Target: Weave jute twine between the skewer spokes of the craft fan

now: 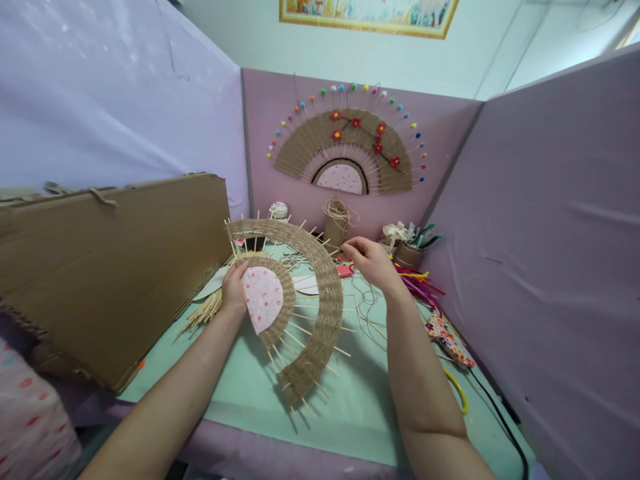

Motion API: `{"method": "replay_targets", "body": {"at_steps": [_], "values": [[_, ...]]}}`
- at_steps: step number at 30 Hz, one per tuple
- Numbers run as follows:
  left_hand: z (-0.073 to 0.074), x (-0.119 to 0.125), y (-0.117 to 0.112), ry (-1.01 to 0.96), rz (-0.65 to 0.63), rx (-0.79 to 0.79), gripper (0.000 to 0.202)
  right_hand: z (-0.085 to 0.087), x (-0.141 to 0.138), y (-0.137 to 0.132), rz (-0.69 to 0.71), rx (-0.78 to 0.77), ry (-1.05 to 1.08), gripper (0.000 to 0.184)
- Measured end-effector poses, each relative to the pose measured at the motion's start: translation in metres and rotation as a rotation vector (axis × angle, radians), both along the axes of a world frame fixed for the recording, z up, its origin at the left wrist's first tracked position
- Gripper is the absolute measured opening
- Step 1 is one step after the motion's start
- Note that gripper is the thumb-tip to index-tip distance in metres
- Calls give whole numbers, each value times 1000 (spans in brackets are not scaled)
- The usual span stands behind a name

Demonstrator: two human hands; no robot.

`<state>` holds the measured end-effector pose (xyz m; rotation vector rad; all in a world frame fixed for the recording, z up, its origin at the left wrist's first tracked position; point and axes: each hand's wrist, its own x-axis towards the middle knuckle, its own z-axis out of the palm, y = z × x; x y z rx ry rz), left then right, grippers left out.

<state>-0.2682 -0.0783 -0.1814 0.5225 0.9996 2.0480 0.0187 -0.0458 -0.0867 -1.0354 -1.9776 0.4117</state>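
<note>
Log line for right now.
left hand: gripping fan | right hand: beside fan, grip unclear | flowered fan: on back panel

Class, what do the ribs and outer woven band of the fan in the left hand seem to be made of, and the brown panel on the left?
Ribs: probably bare wood or bamboo, being thin, straight, pale sticks.
Outer band: likely jute or similar twine, matte and rough, with tan strands visibly interlaced.
Panel: apparently cardboard, dull brown, with ragged, ridged edges.

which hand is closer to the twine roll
Right. The right hand is in front of the twine roll, slightly to its right; the left hand is farther off, to its left, gripping the woven fan.
</note>
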Motion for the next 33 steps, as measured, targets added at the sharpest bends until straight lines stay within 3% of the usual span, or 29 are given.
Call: {"method": "replay_targets", "body": {"at_steps": [12,18,28,30,33], "values": [[3,10,-6,6,29,17,31,-8,5,12,60,-176,25,48],[1,15,-5,7,12,25,29,-19,8,25,91,-358,189,42],[-4,19,-5,5,-6,21,30,-29,2,28,174,-504,165,34],[-4,20,-4,-32,-45,-17,27,-30,0,29,185,-544,191,33],[-5,23,-2,-150,-290,-182,17,-30,1,30,170,-591,259,29]]}}
